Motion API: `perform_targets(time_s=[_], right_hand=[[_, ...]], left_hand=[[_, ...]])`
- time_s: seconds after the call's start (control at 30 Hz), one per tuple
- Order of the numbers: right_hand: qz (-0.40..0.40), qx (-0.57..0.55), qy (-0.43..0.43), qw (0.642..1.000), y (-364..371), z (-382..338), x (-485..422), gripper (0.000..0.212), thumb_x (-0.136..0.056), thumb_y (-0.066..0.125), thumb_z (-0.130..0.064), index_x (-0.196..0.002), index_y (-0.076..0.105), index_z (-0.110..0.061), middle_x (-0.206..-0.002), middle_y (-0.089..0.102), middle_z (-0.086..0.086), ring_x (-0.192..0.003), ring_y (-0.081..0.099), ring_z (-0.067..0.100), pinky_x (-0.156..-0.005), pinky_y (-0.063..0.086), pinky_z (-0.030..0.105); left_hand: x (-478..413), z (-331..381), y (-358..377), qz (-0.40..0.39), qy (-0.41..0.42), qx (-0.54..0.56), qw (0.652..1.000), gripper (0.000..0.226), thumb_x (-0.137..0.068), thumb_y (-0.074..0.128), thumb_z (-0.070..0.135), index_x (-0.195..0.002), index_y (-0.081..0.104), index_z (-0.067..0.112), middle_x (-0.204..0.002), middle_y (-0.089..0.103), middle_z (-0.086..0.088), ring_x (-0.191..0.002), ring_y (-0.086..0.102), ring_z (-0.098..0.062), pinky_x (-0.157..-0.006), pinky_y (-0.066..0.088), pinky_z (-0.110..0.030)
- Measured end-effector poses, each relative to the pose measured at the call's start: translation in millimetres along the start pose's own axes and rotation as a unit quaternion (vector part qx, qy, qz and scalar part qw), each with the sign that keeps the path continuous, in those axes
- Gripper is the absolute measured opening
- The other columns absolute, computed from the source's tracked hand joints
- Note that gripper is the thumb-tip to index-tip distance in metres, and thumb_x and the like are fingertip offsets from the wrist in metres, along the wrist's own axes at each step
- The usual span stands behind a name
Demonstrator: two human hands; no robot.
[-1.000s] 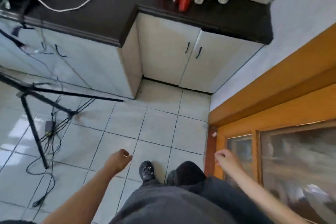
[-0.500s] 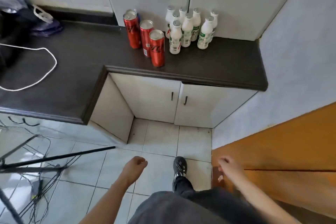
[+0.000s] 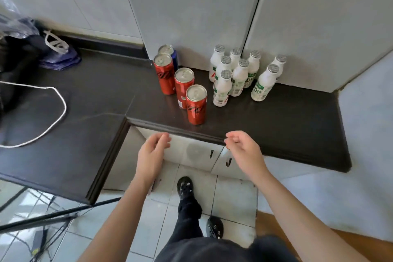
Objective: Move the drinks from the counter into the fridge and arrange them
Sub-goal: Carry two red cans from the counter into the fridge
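Note:
On the dark counter (image 3: 276, 125) stand three red cans in a diagonal row: the nearest red can (image 3: 196, 105), a middle red can (image 3: 184, 87) and a far red can (image 3: 164, 76). A blue can (image 3: 170, 54) stands behind them by the wall. Right of the cans is a cluster of several white bottles (image 3: 240, 74) with silver caps. My left hand (image 3: 152, 151) and my right hand (image 3: 243, 151) hover just before the counter's front edge, both empty with loosely curled fingers. No fridge is in view.
A white cord (image 3: 53, 117) loops across the counter's left wing, with dark bags (image 3: 25, 49) behind it. White cabinet doors (image 3: 202, 155) sit under the counter. A black tripod leg (image 3: 53, 219) and cables lie on the tiled floor at left. A wooden door edge (image 3: 287, 229) is at lower right.
The view has swung up and closer to the counter. Both hands have risen from near the floor to just before the counter's edge, facing the cans and bottles.

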State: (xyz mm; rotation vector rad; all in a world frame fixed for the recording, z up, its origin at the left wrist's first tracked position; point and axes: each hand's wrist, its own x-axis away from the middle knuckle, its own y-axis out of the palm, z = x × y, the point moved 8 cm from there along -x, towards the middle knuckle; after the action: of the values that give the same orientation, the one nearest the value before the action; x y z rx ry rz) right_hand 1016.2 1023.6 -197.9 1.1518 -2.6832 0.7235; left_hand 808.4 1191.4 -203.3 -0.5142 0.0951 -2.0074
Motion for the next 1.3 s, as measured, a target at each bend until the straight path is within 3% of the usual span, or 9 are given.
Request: perform_targets(time_s=[0.17,0.37,0.53,0.7,0.87,0.97,1.13,1.3], right_hand=[[0.040,0.007,-0.040,0.998,-2,-49,-39,0.021,-0.088,0.061,-0.025,-0.109,0.058,-0.028,-0.097,0.063,-0.017,-0.086,0.057,-0.013,-0.067,0.042,0.001],[0.005,0.100,-0.091,0.991,27,-87,-76,0.053,-0.075,0.071,-0.038,-0.123,0.048,-0.034,-0.116,0.051,-0.024,-0.106,0.052,-0.007,-0.086,0.044,0.015],[0.007,0.133,-0.114,0.985,50,-91,-88,0.067,-0.067,0.076,-0.044,-0.124,0.041,-0.040,-0.113,0.042,-0.038,-0.112,0.041,-0.017,-0.084,0.037,0.002],[-0.005,0.128,-0.112,0.985,59,-89,-98,0.064,-0.066,0.078,-0.043,-0.120,0.045,-0.040,-0.114,0.052,-0.029,-0.112,0.048,-0.011,-0.087,0.038,0.003],[-0.032,0.103,-0.106,0.989,64,-90,-105,0.059,-0.065,0.077,-0.045,-0.113,0.044,-0.050,-0.112,0.054,-0.033,-0.110,0.050,-0.012,-0.087,0.039,0.003],[-0.031,0.085,-0.114,0.989,62,-93,-110,0.056,-0.065,0.078,-0.046,-0.111,0.047,-0.050,-0.112,0.057,-0.032,-0.110,0.052,-0.010,-0.091,0.044,0.011],[-0.047,0.066,-0.141,0.987,63,-106,-112,0.056,-0.065,0.080,-0.043,-0.114,0.052,-0.041,-0.112,0.060,-0.024,-0.112,0.053,-0.005,-0.095,0.048,0.024],[-0.070,0.029,-0.196,0.978,67,-133,-103,0.053,-0.062,0.079,-0.049,-0.109,0.057,-0.038,-0.107,0.063,-0.024,-0.107,0.057,-0.001,-0.089,0.046,0.016]], left_hand=[[-77,70,9,-0.011,0.095,-0.022,0.995,0.025,-0.095,0.053,0.027,-0.120,0.056,0.026,-0.112,0.060,0.018,-0.100,0.057,0.006,-0.091,0.047,-0.027],[-140,103,36,-0.117,0.141,-0.061,0.981,0.060,-0.087,0.066,0.025,-0.140,0.038,0.022,-0.140,0.047,0.003,-0.125,0.046,-0.010,-0.103,0.041,-0.031],[-158,105,57,-0.212,0.174,-0.101,0.957,0.079,-0.075,0.079,0.025,-0.139,0.033,0.032,-0.132,0.050,0.013,-0.121,0.047,-0.002,-0.101,0.039,-0.025],[-162,107,61,-0.225,0.208,-0.111,0.945,0.069,-0.074,0.078,0.025,-0.130,0.040,0.037,-0.120,0.052,0.026,-0.113,0.048,0.014,-0.095,0.038,-0.010],[-158,107,46,-0.186,0.210,-0.097,0.955,0.065,-0.077,0.076,0.027,-0.126,0.038,0.043,-0.118,0.048,0.035,-0.114,0.045,0.019,-0.093,0.034,-0.001],[-153,104,32,-0.165,0.197,-0.087,0.963,0.064,-0.077,0.076,0.025,-0.129,0.041,0.036,-0.121,0.051,0.029,-0.117,0.049,0.011,-0.097,0.039,-0.011],[-135,101,-3,-0.102,0.171,-0.047,0.979,0.056,-0.078,0.077,0.021,-0.125,0.047,0.034,-0.116,0.058,0.027,-0.112,0.054,0.007,-0.090,0.043,-0.009],[-106,86,-36,-0.024,0.120,0.052,0.991,0.046,-0.078,0.074,0.027,-0.119,0.054,0.032,-0.114,0.062,0.025,-0.106,0.059,0.002,-0.077,0.045,-0.006]])
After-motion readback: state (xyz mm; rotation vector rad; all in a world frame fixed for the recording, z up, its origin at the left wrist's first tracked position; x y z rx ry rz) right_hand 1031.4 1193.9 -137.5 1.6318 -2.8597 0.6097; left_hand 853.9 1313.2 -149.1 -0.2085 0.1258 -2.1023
